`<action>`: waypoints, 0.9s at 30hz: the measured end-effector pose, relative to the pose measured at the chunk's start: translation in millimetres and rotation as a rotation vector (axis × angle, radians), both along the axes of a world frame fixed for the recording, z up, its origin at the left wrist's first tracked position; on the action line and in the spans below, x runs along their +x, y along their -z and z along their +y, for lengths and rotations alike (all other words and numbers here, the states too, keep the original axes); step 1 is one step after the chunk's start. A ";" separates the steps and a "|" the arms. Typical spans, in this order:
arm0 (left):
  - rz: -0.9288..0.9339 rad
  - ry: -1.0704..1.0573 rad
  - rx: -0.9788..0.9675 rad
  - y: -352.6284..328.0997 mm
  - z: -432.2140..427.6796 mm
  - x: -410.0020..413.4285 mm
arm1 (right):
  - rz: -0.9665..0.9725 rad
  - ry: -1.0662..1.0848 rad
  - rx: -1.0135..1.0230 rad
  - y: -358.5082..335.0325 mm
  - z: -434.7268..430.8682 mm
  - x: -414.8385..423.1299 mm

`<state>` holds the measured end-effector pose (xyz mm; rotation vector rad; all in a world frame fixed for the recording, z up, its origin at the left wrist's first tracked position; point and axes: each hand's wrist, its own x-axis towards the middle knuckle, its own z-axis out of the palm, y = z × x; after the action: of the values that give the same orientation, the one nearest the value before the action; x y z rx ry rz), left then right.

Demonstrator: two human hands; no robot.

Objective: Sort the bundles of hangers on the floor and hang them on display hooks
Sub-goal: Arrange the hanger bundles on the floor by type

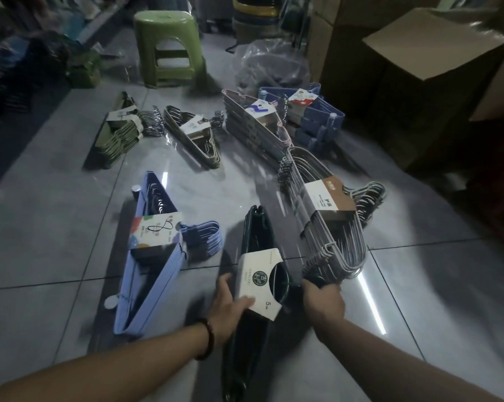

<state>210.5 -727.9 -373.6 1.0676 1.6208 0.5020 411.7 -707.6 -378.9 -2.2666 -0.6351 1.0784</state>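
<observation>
Several hanger bundles lie on the grey tiled floor. My left hand [226, 307] grips the white paper sleeve of a dark green hanger bundle [253, 236] lying lengthwise in front of me. My right hand [323, 297] is closed on the near end of a grey wire hanger bundle [329, 227] with a white and brown label. A light blue bundle [149, 256] lies to the left. Farther back rest an olive green bundle [119, 132], a metallic bundle [192, 134], a stack of pale bundles [253, 126] and blue bundles [317, 120].
A green plastic stool [168, 47] stands at the back. A clear plastic bag [268, 65] sits behind the stacks. Cardboard boxes [419, 76] fill the right side. Shelves with packaged goods [27, 62] line the left.
</observation>
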 end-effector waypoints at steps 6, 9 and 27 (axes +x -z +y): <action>-0.441 -0.199 -0.326 15.5 41.6 -7.1 | 0.069 -0.024 -0.003 6.9 -6.8 1.3; -0.488 -0.119 -0.391 19.6 40.7 -17.8 | 0.065 -0.022 0.022 11.2 -10.6 -1.2; -0.483 -0.241 -0.357 -191.5 -66.3 -90.6 | 0.032 -0.427 -0.111 -235.2 -75.5 -43.8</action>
<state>119.9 -794.2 -182.2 0.4413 1.3422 0.5530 367.8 -783.1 -143.6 -2.2569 -1.1048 1.3733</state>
